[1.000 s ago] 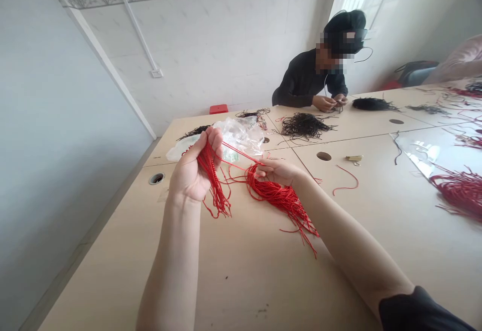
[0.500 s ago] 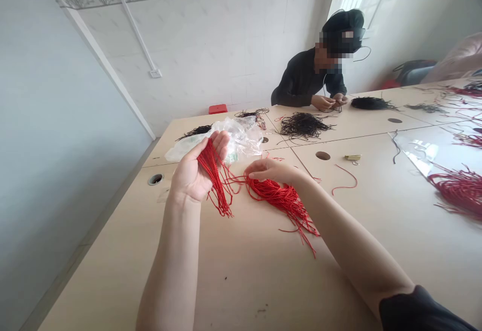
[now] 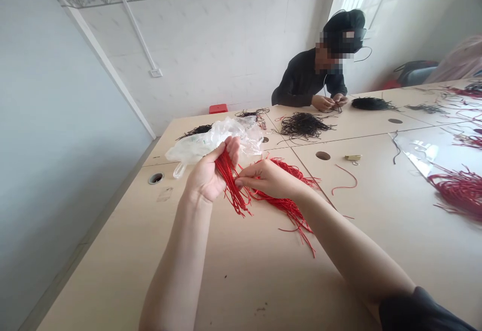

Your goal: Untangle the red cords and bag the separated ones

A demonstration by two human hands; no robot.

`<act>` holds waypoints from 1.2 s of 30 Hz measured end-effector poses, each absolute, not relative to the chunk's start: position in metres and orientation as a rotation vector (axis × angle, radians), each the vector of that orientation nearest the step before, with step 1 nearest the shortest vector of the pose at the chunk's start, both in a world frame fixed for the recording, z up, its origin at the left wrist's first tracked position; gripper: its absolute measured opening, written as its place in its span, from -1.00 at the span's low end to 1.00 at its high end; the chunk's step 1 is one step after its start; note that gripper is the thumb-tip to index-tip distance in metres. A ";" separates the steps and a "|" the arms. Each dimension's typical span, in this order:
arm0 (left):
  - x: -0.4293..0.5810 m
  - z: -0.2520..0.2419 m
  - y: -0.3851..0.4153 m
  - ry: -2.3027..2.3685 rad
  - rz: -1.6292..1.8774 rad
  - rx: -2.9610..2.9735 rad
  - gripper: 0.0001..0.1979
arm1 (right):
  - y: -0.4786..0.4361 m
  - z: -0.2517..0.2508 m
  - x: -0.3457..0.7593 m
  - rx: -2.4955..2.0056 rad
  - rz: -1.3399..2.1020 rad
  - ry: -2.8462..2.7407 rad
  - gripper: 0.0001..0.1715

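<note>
My left hand (image 3: 209, 173) curls around a bundle of thin red braided cords (image 3: 229, 183), and its strands hang down below the palm. My right hand (image 3: 269, 179) reaches across with its fingertips at that bundle, though whether they pinch strands is hidden. Under my right wrist lies a loose mass of the same red cords (image 3: 288, 210), spread on the pale wooden table (image 3: 263, 281). Just behind my left hand, a crumpled transparent plastic bag (image 3: 199, 145) rests on the table.
Across the table, a person in a dark top (image 3: 305, 77) works black cords with both hands. Black cord heaps (image 3: 303, 125) lie nearby. A large red cord heap (image 3: 459, 190) lies at the right, beside a small brass item (image 3: 353, 157) and a table cable hole (image 3: 323, 155).
My hands have come closer together, with the left moving right and the right fingers now at the held bundle. The red cords on the table have shifted, and the plastic bag has moved.
</note>
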State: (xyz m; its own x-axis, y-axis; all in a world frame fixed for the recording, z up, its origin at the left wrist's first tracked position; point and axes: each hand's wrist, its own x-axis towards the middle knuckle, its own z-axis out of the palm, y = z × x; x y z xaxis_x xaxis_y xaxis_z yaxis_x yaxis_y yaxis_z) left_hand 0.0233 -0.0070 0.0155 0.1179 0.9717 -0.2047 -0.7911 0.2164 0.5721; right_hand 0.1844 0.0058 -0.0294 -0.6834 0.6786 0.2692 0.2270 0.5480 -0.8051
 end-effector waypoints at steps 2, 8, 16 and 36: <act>0.017 0.019 -0.007 0.594 1.380 0.306 -0.76 | 0.007 -0.030 0.186 -0.700 1.040 -2.292 -0.55; -0.016 0.029 -0.010 0.418 1.434 0.318 -0.61 | 0.016 -0.034 0.195 -0.709 1.153 -2.547 -0.74; -0.018 0.030 -0.012 0.465 1.531 0.362 -0.70 | 0.036 -0.033 0.224 -1.194 0.782 -2.287 -0.70; -0.008 0.032 -0.014 0.385 1.462 0.294 -0.76 | 0.063 -0.067 0.220 -1.593 0.498 -2.649 -0.67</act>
